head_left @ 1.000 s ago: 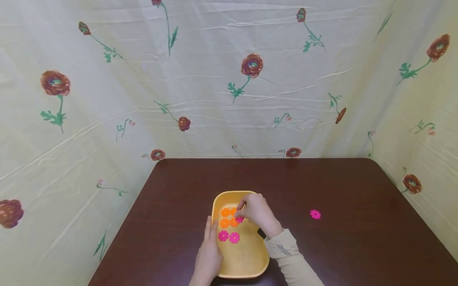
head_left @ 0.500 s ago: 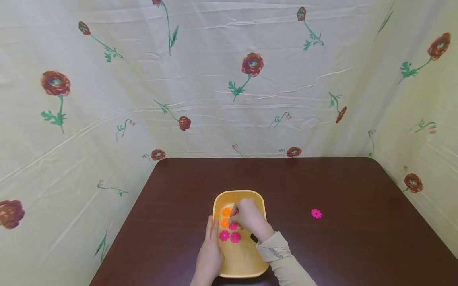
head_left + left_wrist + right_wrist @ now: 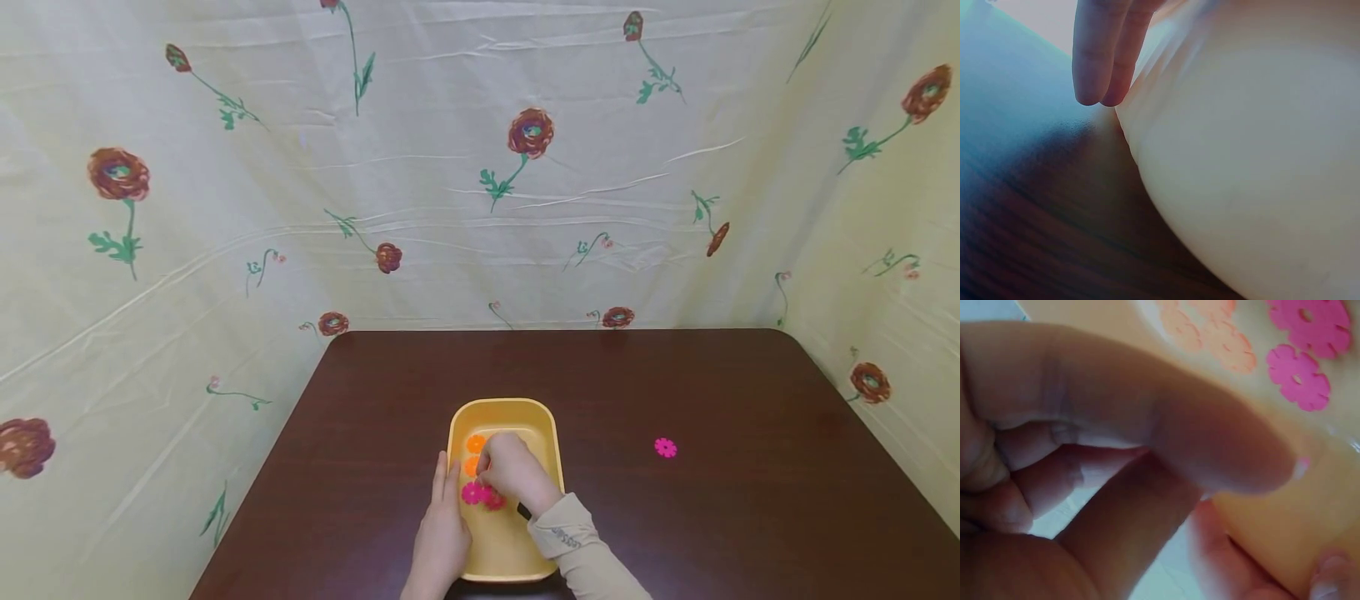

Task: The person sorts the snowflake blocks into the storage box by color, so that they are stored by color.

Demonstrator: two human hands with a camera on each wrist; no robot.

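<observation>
A yellow tray [image 3: 504, 543] sits on the dark brown table [image 3: 675, 533], near its front edge. In the tray lie orange flower discs [image 3: 475, 443] and pink flower discs [image 3: 472, 493]. My right hand [image 3: 501, 477] reaches into the tray with curled fingers, pinching a pink disc just over the pink ones. In the right wrist view only a pink sliver [image 3: 1302, 466] shows at the thumb tip, beyond two pink discs [image 3: 1298, 376] and the orange discs [image 3: 1229, 351]. My left hand [image 3: 442, 533] rests with straight fingers [image 3: 1100, 59] against the tray's left outer wall [image 3: 1260, 162].
One more pink flower disc [image 3: 665, 447] lies alone on the table to the right of the tray. A cream cloth with printed roses [image 3: 529, 133] hangs behind and on both sides of the table.
My right hand has moved toward me inside the tray, carrying the pink disc from beside the orange discs down to the pink ones. The left hand has stayed at the tray's side.
</observation>
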